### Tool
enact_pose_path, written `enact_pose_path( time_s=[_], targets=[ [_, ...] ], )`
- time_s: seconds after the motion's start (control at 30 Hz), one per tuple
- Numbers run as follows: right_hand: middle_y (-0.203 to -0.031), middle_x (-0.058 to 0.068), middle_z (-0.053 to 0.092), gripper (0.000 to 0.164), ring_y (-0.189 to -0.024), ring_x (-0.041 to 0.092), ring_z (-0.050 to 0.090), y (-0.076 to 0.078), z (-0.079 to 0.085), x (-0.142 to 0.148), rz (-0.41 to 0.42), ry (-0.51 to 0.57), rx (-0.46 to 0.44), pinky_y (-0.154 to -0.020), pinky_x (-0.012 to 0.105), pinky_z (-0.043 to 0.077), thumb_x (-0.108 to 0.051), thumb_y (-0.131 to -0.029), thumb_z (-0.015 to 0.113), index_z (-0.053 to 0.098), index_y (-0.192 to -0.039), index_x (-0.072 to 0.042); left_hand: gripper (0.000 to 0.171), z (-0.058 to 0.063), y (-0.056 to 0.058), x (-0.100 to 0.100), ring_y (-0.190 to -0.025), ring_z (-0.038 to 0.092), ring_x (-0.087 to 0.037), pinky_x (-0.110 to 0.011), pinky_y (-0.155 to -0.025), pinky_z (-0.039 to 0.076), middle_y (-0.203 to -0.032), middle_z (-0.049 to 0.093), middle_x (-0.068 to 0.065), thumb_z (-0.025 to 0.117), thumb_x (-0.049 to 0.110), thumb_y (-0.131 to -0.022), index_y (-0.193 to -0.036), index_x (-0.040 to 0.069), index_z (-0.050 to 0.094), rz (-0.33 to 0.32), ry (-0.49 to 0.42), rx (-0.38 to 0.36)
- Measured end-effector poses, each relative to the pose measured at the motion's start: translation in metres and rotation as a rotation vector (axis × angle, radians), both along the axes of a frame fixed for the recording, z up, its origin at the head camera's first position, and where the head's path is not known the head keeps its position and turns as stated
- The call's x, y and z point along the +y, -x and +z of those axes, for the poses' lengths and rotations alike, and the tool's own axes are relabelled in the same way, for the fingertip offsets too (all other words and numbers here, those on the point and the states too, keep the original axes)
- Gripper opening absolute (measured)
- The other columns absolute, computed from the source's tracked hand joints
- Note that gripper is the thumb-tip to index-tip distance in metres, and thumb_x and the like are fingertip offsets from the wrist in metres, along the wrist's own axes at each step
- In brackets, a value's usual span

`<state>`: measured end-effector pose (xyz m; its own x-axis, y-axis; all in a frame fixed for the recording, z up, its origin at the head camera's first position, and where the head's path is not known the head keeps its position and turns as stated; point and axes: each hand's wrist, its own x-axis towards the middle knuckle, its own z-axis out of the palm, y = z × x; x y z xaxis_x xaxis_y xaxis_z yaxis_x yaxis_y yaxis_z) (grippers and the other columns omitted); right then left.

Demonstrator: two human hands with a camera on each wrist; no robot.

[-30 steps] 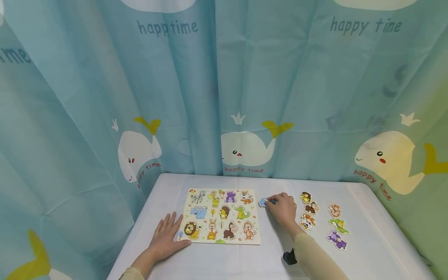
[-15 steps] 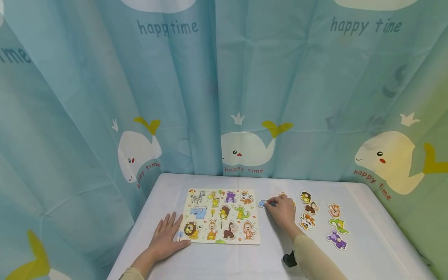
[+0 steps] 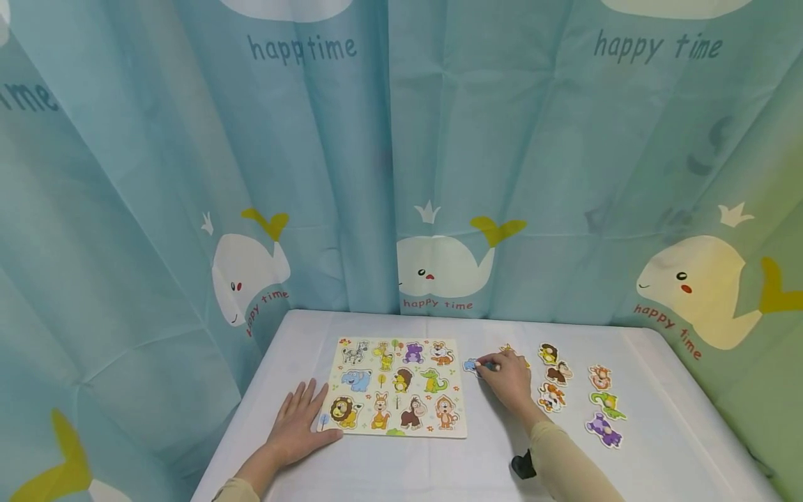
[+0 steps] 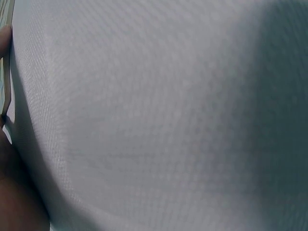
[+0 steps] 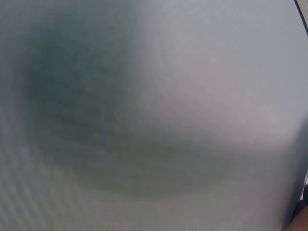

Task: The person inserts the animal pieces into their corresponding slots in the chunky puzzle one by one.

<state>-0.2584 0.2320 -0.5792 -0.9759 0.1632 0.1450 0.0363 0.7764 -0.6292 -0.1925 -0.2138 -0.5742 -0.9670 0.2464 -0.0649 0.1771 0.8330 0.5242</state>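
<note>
A flat puzzle board (image 3: 370, 430) with printed animals lies on the white table. My left hand (image 3: 296, 425) rests at its lower left edge, fingers spread and thumb along the near corner. The left wrist view catches only slivers of that hand and the board edge (image 4: 6, 91). Right of the board, my right hand (image 3: 511, 382) pinches a small blue elephant puzzle piece (image 3: 470, 365) between thumb and fingers, low over the table. The hand covers part of this piece. Behind the knuckles, an orange-yellow piece (image 3: 505, 348) is mostly hidden. The right wrist view is mostly blurred cloth.
Two columns of animal pieces lie further right: a gorilla piece (image 3: 558, 373) and tiger piece (image 3: 551, 397) nearer, a monkey piece (image 3: 599, 377), crocodile piece (image 3: 607, 405) and purple hippo piece (image 3: 603, 430) beyond. A blue whale-print curtain (image 3: 351, 174) hangs behind the table.
My right hand has shifted very slightly around the blue elephant puzzle piece, and more of the orange-yellow piece behind it shows. The left hand stays in place.
</note>
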Motion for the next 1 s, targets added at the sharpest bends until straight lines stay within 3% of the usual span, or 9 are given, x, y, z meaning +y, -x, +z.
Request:
enact_pose_path(
  time_s=[0.2, 0.57, 0.8, 1.0],
  targets=[
    [-0.103, 0.006, 0.061, 0.019, -0.1, 0.03, 0.05, 0.0, -0.001, 0.0, -0.002, 0.0, -0.001, -0.087, 0.053, 0.036, -0.027, -0.09, 0.078, 0.08, -0.102, -0.014, 0.105, -0.001, 0.0, 0.0, -0.153, 0.006, -0.048, -0.065, -0.122, -0.002, -0.164, 0.021, -0.03, 0.071, 0.065, -0.083, -0.156, -0.001, 0.036, -0.004, -0.021, 0.017],
    [-0.103, 0.007, 0.062, 0.018, -0.099, 0.03, 0.05, 0.003, -0.004, -0.001, -0.015, -0.008, 0.012, -0.088, 0.054, 0.036, -0.027, -0.089, 0.078, 0.08, -0.101, -0.013, 0.106, -0.01, 0.004, 0.0, -0.154, 0.005, -0.046, -0.063, -0.122, 0.0, -0.167, 0.017, -0.024, 0.07, 0.067, -0.083, -0.159, 0.003, 0.033, 0.011, 0.02, 0.015],
    [-0.105, 0.008, 0.062, 0.018, -0.103, 0.032, 0.05, 0.001, -0.002, -0.003, -0.013, 0.0, 0.01, -0.093, 0.055, 0.036, -0.027, -0.09, 0.078, 0.08, -0.101, -0.012, 0.107, 0.003, 0.003, 0.0, -0.154, 0.003, -0.045, -0.062, -0.123, -0.001, -0.168, 0.015, -0.024, 0.069, 0.067, -0.084, -0.161, 0.004, 0.03, 0.002, 0.064, -0.057],
    [-0.106, 0.009, 0.062, 0.018, -0.104, 0.032, 0.05, 0.002, -0.001, -0.002, -0.011, -0.01, 0.012, -0.095, 0.056, 0.036, -0.027, -0.091, 0.077, 0.079, -0.101, -0.012, 0.106, 0.007, 0.0, 0.001, -0.154, 0.002, -0.045, -0.062, -0.123, -0.001, -0.168, 0.015, -0.024, 0.069, 0.066, -0.084, -0.161, 0.004, 0.03, 0.003, 0.047, -0.058]
  ],
)
